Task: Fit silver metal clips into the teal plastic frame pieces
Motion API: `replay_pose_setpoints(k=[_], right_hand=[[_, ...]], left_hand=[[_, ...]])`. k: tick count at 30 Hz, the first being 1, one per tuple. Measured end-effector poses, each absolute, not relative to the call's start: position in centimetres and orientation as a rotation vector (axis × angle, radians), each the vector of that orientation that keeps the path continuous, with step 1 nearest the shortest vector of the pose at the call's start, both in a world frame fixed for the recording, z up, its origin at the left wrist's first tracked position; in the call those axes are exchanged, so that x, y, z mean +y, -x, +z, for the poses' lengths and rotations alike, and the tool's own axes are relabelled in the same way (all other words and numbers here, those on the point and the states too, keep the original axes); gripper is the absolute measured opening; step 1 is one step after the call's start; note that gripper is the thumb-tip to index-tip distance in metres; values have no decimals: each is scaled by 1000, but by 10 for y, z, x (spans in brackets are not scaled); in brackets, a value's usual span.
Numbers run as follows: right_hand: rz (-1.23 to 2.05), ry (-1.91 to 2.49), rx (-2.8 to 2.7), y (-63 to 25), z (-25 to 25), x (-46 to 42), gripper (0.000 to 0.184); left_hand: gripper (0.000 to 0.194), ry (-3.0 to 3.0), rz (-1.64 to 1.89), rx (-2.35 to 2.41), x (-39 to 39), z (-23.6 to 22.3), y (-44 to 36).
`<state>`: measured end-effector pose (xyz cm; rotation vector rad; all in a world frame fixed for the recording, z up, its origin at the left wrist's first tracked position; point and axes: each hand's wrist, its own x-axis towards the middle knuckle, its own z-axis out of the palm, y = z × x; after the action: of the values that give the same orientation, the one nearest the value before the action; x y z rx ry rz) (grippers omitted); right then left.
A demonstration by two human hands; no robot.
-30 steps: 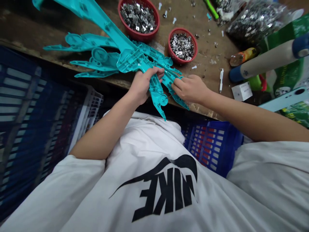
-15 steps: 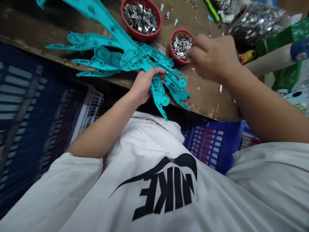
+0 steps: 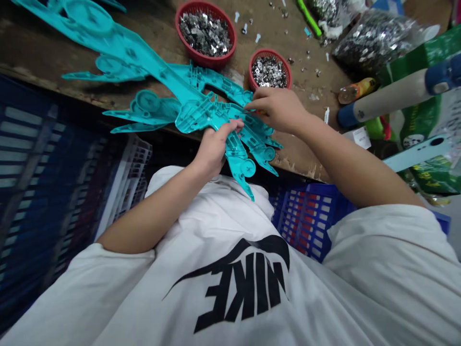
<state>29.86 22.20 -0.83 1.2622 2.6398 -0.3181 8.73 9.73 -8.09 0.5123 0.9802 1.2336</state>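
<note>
A large teal plastic moulded part (image 3: 187, 103) with several pointed arms lies across the edge of a worn wooden workbench (image 3: 302, 144). My left hand (image 3: 216, 144) grips one arm of it at the bench edge. My right hand (image 3: 277, 108) is pinched on something small that I cannot make out, and presses it against the part just right of my left hand. Right behind my right hand stands a small red basket (image 3: 269, 71) of little metal pieces. A bigger red basket (image 3: 205, 32) of the same pieces sits further back.
Clear bags of metal parts (image 3: 374, 36) lie at the back right, beside a green bag (image 3: 437, 110) and a white-and-blue cylinder (image 3: 392, 96). A white pen (image 3: 326, 115) and loose bits dot the bench. Blue crates (image 3: 306, 218) stand under the bench, more (image 3: 43, 178) at the left.
My right hand left the part's lower arms, reached up by the small red basket, and has come back down to the part. My left hand has kept its grip.
</note>
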Motion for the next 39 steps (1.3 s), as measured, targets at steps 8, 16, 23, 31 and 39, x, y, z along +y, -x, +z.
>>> replay_pose_setpoints(k=[8,16,23,31,39], right_hand=[[-371,-1025,2641,-285,-22,253,34],[-452,-1549,2627,-294,-16,183,37],[-351,-1661,2413,-286,-31,127,72],[-514,-1650,2544,-311,-36,117,60],[-330,-1808,2353,-286,-34,114,64]], left_hand=[[32,-482,1189,973,94,-84,-71],[35,-456,1200,920,93,-75,-73],[42,-684,1477,855,56,-41,-57],[45,-983,1524,754,15,-46,-10],[42,-739,1430,825,38,-66,-11]])
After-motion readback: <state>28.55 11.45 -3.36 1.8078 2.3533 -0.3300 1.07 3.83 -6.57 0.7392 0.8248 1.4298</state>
